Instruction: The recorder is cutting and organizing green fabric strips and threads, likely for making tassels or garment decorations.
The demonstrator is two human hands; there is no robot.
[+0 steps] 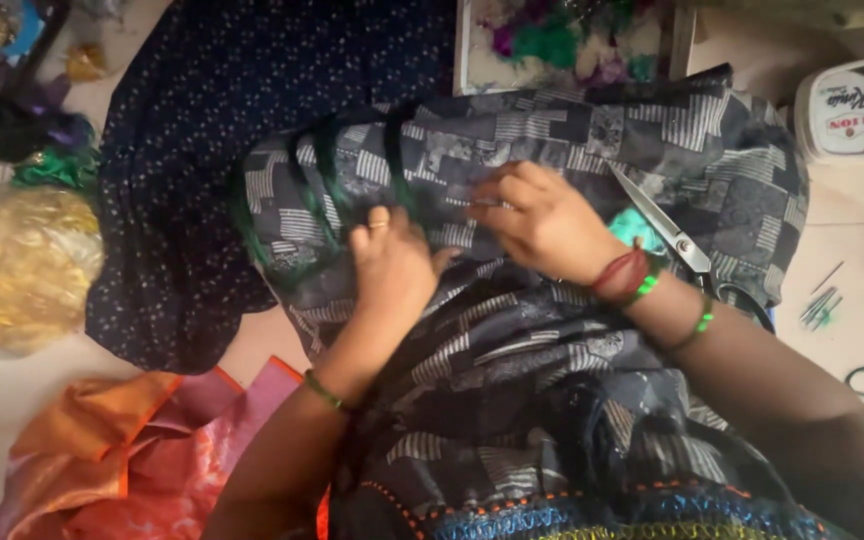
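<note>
A grey and black patchwork-print cloth (552, 130) lies spread over my lap and the floor. My left hand (392, 265), with a ring on one finger, presses down on the cloth near its middle. My right hand (542, 220) lies flat on the cloth just to the right, its fingers pointing left and pinching a fold. Red and green bangles circle my right wrist. Silver scissors (667, 230) rest on the cloth just right of my right hand, blades pointing up and left.
A dark blue dotted fabric (212, 130) lies at the upper left. Orange and pink cloth (122, 450) is bunched at the lower left. A golden bundle (17, 265) sits at the left edge. A white iron (852, 105) stands at the upper right, and several needles (820, 305) lie on the tiles.
</note>
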